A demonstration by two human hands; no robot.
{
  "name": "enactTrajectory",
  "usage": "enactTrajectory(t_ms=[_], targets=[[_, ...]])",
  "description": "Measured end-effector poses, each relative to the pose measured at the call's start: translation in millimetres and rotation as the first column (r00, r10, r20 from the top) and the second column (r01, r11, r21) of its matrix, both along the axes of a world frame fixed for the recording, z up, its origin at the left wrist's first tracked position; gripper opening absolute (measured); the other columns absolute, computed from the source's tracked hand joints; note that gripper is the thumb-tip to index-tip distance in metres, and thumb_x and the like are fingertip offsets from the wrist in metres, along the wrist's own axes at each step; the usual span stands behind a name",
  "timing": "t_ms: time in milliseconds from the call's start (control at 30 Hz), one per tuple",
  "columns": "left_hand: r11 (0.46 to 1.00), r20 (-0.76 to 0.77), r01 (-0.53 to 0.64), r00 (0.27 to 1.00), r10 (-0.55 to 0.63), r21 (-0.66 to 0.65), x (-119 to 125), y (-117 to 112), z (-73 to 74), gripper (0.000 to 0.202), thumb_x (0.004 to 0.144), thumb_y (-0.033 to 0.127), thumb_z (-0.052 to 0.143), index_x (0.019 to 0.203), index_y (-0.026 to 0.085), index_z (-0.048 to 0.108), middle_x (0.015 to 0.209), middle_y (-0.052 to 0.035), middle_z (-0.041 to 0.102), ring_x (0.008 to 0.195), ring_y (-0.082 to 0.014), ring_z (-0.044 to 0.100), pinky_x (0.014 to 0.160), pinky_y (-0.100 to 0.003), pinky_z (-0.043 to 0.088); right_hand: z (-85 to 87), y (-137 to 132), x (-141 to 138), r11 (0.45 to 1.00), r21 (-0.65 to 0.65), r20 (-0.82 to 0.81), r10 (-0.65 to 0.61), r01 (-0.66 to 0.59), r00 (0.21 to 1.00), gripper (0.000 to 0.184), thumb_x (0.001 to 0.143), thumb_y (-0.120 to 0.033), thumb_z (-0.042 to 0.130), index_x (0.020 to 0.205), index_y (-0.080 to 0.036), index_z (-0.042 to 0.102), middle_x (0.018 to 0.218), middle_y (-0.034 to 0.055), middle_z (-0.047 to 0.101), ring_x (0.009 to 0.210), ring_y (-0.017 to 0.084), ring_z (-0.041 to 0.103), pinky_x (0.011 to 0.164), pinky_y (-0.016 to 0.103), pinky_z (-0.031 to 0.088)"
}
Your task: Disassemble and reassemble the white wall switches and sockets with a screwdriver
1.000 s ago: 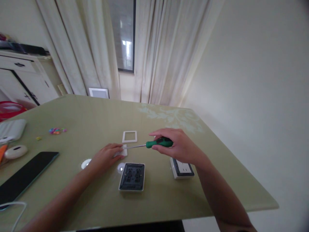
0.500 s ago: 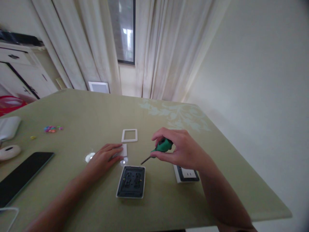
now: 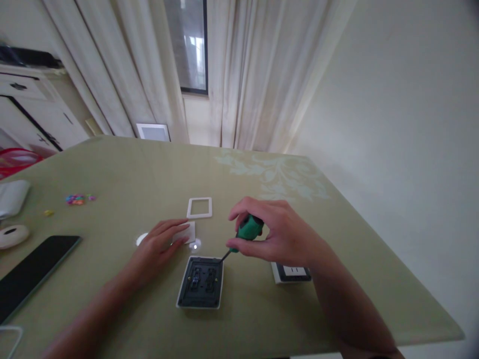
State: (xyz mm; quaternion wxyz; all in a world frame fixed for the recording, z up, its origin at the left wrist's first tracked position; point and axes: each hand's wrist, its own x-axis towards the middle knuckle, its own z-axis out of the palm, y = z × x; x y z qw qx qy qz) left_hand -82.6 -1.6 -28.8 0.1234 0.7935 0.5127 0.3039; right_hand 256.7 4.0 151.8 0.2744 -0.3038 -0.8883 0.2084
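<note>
My right hand [image 3: 275, 232] is closed around a green-handled screwdriver [image 3: 247, 230], whose shaft slants down to the top right corner of a dark switch module [image 3: 201, 282] lying face down on the green table [image 3: 149, 174]. My left hand [image 3: 159, 244] lies flat, fingers stretched out, with its fingertips on a small white cover piece [image 3: 186, 232]. A white square frame [image 3: 199, 208] lies just beyond that piece. A white wall socket [image 3: 292, 272] sits partly hidden under my right wrist.
A black tablet [image 3: 32, 271] lies at the left, with a white mouse [image 3: 13, 235], a white pouch [image 3: 11, 197] and several small coloured beads [image 3: 77, 199] beyond it. A white cabinet [image 3: 33, 114] and curtains [image 3: 243, 75] stand behind the table. The table's right edge runs near the wall.
My right hand has tipped the screwdriver from lying level to pointing down, bringing its tip from near my left hand to the switch module's top edge. My left hand has stayed put.
</note>
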Motion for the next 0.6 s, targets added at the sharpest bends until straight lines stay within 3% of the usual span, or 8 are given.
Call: enactTrajectory(t_ms=[67, 133, 233, 300, 433, 600], targets=[[0.996, 0.02, 0.083, 0.996, -0.083, 0.012, 9.2, -9.9, 14.3, 0.04, 0.111, 0.052, 0.053, 0.138, 0.031, 0.074, 0.142, -0.0069, 0.075, 0.131, -0.0288, 0.069, 0.113, -0.045, 0.057, 0.1, -0.1, -1.0, 1.0, -0.005, 0.012, 0.017, -0.016, 1.0, 0.031, 0.091, -0.035, 0.088, 0.11, -0.024, 0.066, 0.091, -0.0054, 0.074, 0.077, 0.011, 0.068, 0.076, 0.024, 0.047], [0.964, -0.014, 0.251, 0.967, -0.253, -0.085, 23.3, -21.7, 32.0, 0.044, 0.107, 0.052, 0.063, 0.149, 0.037, 0.065, 0.148, -0.0053, 0.071, 0.135, -0.0286, 0.067, 0.114, -0.045, 0.057, 0.5, 0.1, -1.7, 0.999, -0.024, 0.023, 0.031, -0.03, 0.999, 0.03, 0.091, -0.034, 0.087, 0.109, -0.024, 0.065, 0.092, -0.0054, 0.074, 0.078, 0.011, 0.069, 0.076, 0.024, 0.047], [0.897, -0.087, 0.401, 0.902, -0.422, -0.188, 47.8, -34.1, 55.0, 0.09, 0.081, 0.06, 0.092, 0.159, 0.038, 0.053, 0.154, -0.0083, 0.065, 0.141, -0.0352, 0.061, 0.117, -0.053, 0.055, 1.3, 1.2, -2.3, 0.998, -0.054, 0.022, 0.031, -0.03, 0.999, 0.028, 0.092, -0.033, 0.086, 0.106, -0.024, 0.063, 0.091, -0.0054, 0.073, 0.077, 0.011, 0.068, 0.075, 0.024, 0.046], [0.878, -0.106, 0.429, 0.883, -0.458, -0.213, 61.4, -34.0, 62.0, 0.095, 0.074, 0.052, 0.098, 0.158, 0.038, 0.055, 0.149, -0.0089, 0.066, 0.136, -0.0363, 0.063, 0.114, -0.054, 0.056, 1.2, 2.8, -2.1, 0.998, -0.056, 0.014, 0.011, -0.011, 1.0, 0.026, 0.092, -0.031, 0.085, 0.102, -0.024, 0.061, 0.088, -0.0056, 0.071, 0.075, 0.011, 0.065, 0.074, 0.024, 0.046], [0.889, -0.103, 0.414, 0.893, -0.439, -0.198, 73.9, -18.0, 51.0, 0.085, 0.076, 0.045, 0.097, 0.153, 0.037, 0.061, 0.141, -0.01, 0.067, 0.126, -0.0358, 0.067, 0.105, -0.051, 0.062, -1.5, 8.9, 0.4, 0.998, -0.027, -0.035, -0.051, 0.05, 0.998, 0.028, 0.091, -0.024, 0.083, 0.105, -0.025, 0.059, 0.092, -0.0045, 0.069, 0.078, 0.012, 0.064, 0.076, 0.024, 0.049], [0.957, -0.075, 0.286, 0.954, -0.289, -0.052, 69.3, -7.3, 21.0, 0.068, 0.093, 0.047, 0.084, 0.155, 0.035, 0.057, 0.147, -0.0107, 0.068, 0.129, -0.0351, 0.067, 0.108, -0.051, 0.059, -6.2, 18.6, 3.9, 0.995, -0.001, -0.112, -0.094, 0.095, 0.989, 0.041, 0.096, -0.018, 0.076, 0.132, -0.025, 0.059, 0.115, 0.002, 0.074, 0.098, 0.016, 0.071, 0.091, 0.029, 0.055]])
